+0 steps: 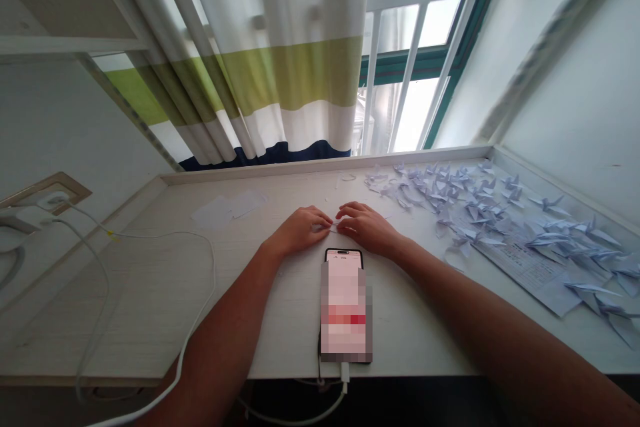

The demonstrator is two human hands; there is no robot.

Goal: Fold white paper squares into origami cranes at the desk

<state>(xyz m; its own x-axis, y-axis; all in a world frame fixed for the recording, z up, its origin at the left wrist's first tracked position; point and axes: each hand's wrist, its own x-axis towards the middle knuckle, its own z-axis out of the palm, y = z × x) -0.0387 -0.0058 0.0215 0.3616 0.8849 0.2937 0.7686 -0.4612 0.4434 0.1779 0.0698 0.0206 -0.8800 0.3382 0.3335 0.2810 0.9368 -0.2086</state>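
Note:
My left hand (303,229) and my right hand (369,227) meet above the middle of the white desk (280,347). Pinched between their fingertips is a small piece of white paper (333,229), mostly covered by the fingers, so its folded shape cannot be made out. Both hands are closed on it, the left from one side and the right from the other. Just below the hands lies a phone (345,300) with a lit screen, plugged into a white cable (345,373) at its lower end.
Many folded white paper cranes (465,197) crowd the desk's right side, some on a printed sheet (530,270). Blank paper pieces (230,208) lie at the back left. A white cord (213,253) runs from the wall socket (50,197) across my left arm. A curtain (280,73) hangs behind.

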